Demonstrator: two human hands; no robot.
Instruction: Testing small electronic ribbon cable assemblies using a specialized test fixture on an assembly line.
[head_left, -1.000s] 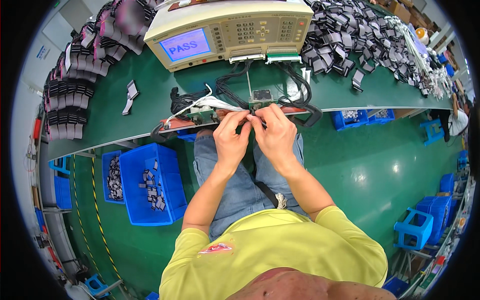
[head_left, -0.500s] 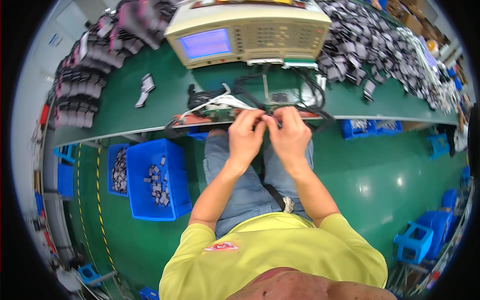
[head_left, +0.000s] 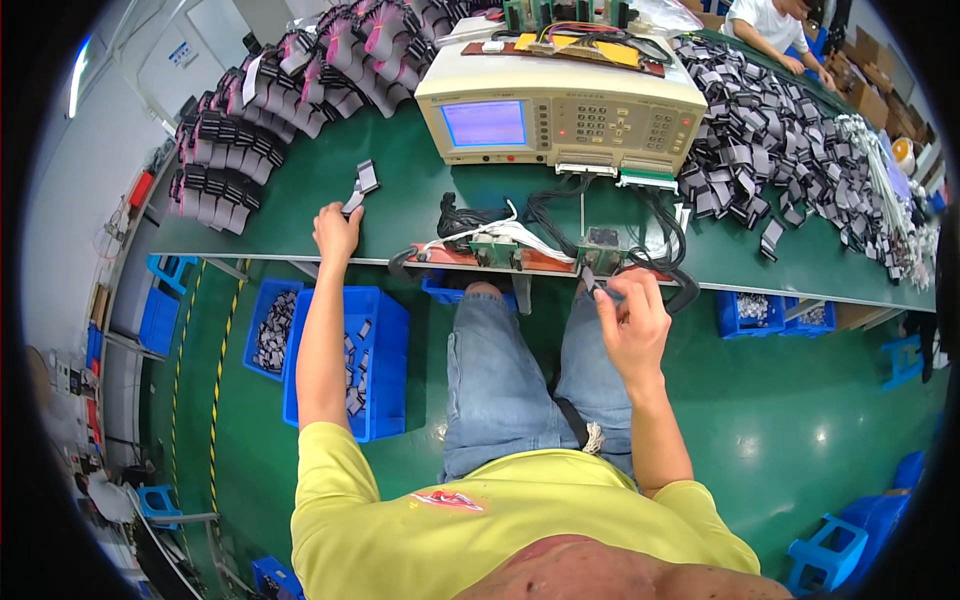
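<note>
Reaching far left across the green desk (head_left: 400,215), the left hand (head_left: 336,228) pinches a grey ribbon cable (head_left: 360,186); the right hand (head_left: 630,315), raised near the test fixture (head_left: 600,245), grips a small connector (head_left: 592,282).

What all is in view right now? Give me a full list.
Tester box: one, beige with a lit blue screen, back of the bench.
Test fixture: one, small boards on a red base, front edge.
Black cables: several, between tester and fixture.
Grey ribbon cable: one, on the green bench.
Stacked ribbon cables: many, far left.
Loose ribbon cables: many, right.
Blue bins: several, on the floor.
Left hand: on the grey ribbon cable.
Right hand: grip on a small dark part.
</note>
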